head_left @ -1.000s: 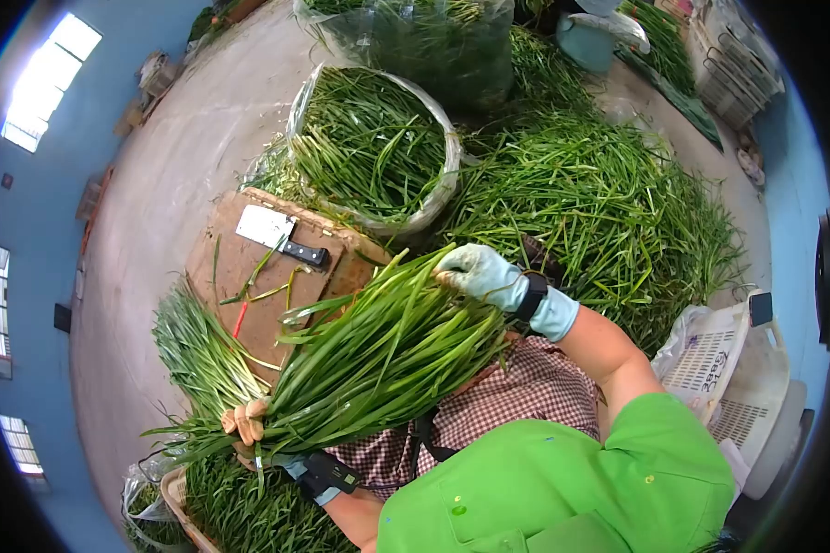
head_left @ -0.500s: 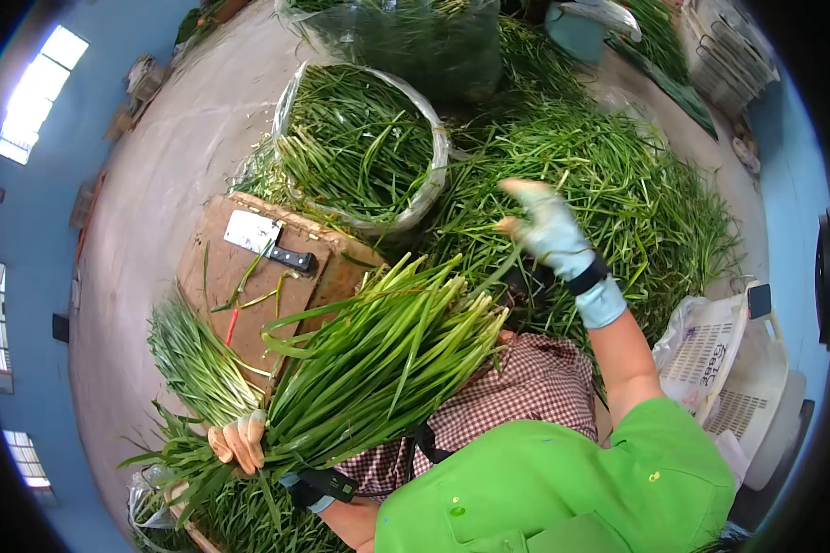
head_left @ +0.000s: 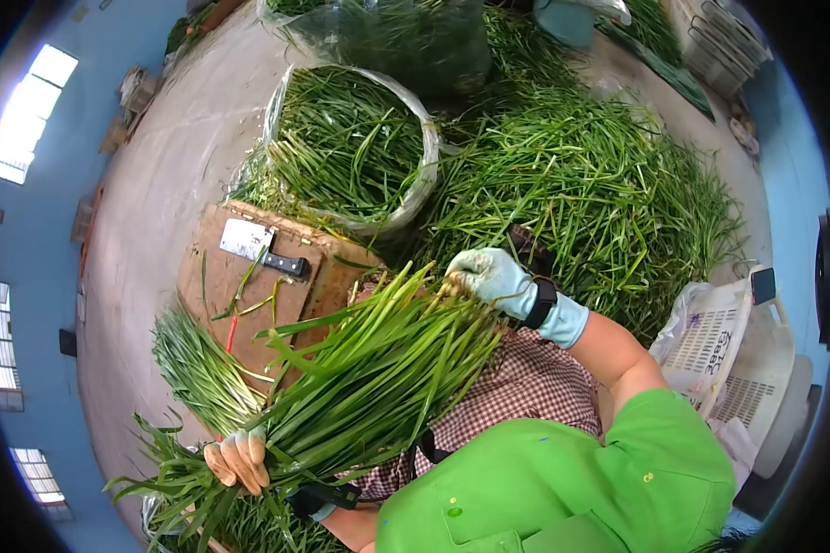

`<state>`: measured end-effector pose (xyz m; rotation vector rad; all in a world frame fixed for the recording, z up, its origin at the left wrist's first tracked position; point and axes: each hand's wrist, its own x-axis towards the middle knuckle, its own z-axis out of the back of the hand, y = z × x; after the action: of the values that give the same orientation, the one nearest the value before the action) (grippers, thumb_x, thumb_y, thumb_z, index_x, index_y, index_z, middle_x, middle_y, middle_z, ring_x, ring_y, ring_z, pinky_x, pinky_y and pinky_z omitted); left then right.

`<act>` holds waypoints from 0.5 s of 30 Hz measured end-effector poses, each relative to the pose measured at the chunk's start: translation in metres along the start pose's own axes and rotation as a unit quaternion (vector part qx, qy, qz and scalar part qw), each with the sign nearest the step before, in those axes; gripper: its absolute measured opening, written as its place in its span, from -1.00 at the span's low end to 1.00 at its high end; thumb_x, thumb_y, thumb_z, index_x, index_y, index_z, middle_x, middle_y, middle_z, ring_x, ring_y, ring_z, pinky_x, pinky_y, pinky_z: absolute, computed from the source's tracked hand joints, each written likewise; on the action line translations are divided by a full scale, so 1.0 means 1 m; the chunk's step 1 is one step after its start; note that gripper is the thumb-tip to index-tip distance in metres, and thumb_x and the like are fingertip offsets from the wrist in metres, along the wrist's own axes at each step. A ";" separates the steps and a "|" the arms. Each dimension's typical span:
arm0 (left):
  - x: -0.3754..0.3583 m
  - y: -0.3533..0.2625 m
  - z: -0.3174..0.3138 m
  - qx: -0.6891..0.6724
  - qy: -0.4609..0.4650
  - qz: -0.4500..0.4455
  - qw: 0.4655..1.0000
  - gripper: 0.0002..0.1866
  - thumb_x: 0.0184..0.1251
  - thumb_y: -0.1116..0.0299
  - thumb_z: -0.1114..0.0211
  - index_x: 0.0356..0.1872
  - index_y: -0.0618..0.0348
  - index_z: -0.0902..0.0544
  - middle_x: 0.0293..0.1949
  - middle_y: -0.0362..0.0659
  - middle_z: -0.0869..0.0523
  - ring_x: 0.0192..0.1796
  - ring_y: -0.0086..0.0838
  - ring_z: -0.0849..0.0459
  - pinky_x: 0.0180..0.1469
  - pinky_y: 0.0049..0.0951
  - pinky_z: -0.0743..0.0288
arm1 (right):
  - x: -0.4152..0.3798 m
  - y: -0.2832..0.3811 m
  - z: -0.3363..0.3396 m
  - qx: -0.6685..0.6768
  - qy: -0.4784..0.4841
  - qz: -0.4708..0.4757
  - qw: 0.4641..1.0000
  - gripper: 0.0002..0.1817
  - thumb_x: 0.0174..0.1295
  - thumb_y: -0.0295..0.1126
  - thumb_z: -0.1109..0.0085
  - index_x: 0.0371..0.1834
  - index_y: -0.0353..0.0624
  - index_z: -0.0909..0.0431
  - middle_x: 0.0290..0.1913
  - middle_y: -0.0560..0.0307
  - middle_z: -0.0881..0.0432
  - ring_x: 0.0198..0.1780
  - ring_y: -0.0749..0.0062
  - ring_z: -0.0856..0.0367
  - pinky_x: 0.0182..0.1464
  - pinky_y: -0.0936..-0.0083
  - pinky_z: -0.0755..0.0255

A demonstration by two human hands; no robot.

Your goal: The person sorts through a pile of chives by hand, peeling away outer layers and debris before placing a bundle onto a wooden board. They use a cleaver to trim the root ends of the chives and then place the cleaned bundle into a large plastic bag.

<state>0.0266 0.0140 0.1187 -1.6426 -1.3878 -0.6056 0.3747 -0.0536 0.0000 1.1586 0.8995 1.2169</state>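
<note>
We see a pale concrete floor [head_left: 171,175] carrying everything here. A brown board [head_left: 249,304] lies on it, and on the board rest a cleaver [head_left: 260,247] with a black handle, a few loose green stalks [head_left: 249,276] and a thin red band [head_left: 230,334]. Beside the board's near edge lies a trimmed bundle of greens [head_left: 198,364]. Just beyond the board stands a round basket [head_left: 350,147] lined with clear plastic and full of greens. To its right a broad loose heap of greens [head_left: 599,184] spreads over the floor, and white plastic crates [head_left: 738,341] sit at the heap's right edge.
</note>
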 end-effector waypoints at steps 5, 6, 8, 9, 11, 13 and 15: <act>0.000 -0.022 0.016 -0.038 0.094 0.069 0.992 -0.85 0.16 0.64 -0.14 -0.30 0.19 -0.39 -0.50 -0.10 -0.64 -0.54 -0.50 -0.58 -0.22 -0.62 -0.34 | 0.002 -0.061 0.057 -0.137 -0.230 -0.161 0.950 -0.88 0.09 -0.36 -0.07 -0.39 -0.16 -0.47 -0.55 0.18 -0.52 -0.57 0.44 -0.48 -0.53 0.52 -0.37; -0.004 -0.026 0.013 -0.028 0.062 0.083 0.994 -0.85 0.16 0.64 -0.13 -0.30 0.20 -0.39 -0.49 -0.10 -0.65 -0.53 -0.50 -0.58 -0.20 -0.60 -0.34 | 0.002 -0.083 0.082 -0.281 -0.259 -0.190 0.904 -0.74 0.00 -0.25 -0.17 -0.31 -0.14 -0.43 -0.54 0.17 -0.51 -0.57 0.38 -0.47 -0.54 0.46 -0.35; -0.005 -0.027 0.010 -0.020 0.034 0.093 0.995 -0.86 0.16 0.64 -0.13 -0.30 0.21 -0.39 -0.47 -0.10 -0.65 -0.52 -0.50 -0.58 -0.17 -0.59 -0.35 | 0.001 -0.037 0.087 -0.577 -0.243 -0.221 0.748 -0.50 -0.15 -0.12 -0.29 -0.14 -0.08 -0.41 -0.20 -0.01 -0.47 -0.21 0.22 -0.46 -0.25 0.32 -0.37; -0.005 -0.025 0.006 -0.006 0.031 0.091 0.995 -0.86 0.15 0.64 -0.14 -0.31 0.22 -0.39 -0.46 -0.10 -0.65 -0.50 -0.48 -0.58 -0.17 -0.56 -0.36 | 0.000 -0.019 0.075 -0.618 -0.282 -0.144 0.719 -0.45 -0.18 -0.08 -0.32 -0.10 -0.07 -0.41 -0.08 -0.08 -0.42 -0.08 0.17 -0.41 -0.13 0.30 -0.35; -0.003 -0.020 0.003 0.000 0.025 0.096 0.995 -0.85 0.14 0.65 -0.15 -0.32 0.23 -0.40 -0.44 -0.09 -0.65 -0.49 -0.47 -0.58 -0.16 -0.54 -0.37 | 0.009 0.013 0.055 -0.443 -0.104 0.009 0.890 -0.35 -0.20 -0.07 -0.34 0.01 -0.07 -0.40 0.07 -0.12 -0.34 0.08 0.09 -0.31 0.05 0.27 -0.25; 0.005 -0.013 0.003 -0.035 0.036 0.097 0.994 -0.90 0.18 0.60 -0.12 -0.32 0.25 -0.39 -0.46 -0.07 -0.66 -0.46 -0.42 -0.60 -0.15 -0.51 -0.38 | 0.033 0.000 0.024 -0.305 0.056 0.192 0.931 -0.38 -0.19 -0.12 -0.36 0.00 -0.12 -0.45 0.13 -0.11 -0.31 0.12 0.14 -0.29 0.11 0.35 -0.22; 0.009 -0.010 0.002 -0.040 0.039 0.109 0.992 -0.93 0.21 0.57 -0.09 -0.32 0.26 -0.39 -0.48 -0.05 -0.66 -0.45 -0.39 -0.61 -0.13 -0.49 -0.39 | 0.051 -0.006 0.002 -0.185 0.182 0.203 0.944 -0.57 -0.14 -0.25 -0.30 -0.15 -0.18 -0.54 -0.01 -0.06 -0.46 0.02 0.17 -0.41 0.06 0.36 -0.30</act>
<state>0.0188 0.0200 0.1284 -1.7872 -1.1219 -0.5958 0.3865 -0.0034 -0.0017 0.8462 0.6689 1.8936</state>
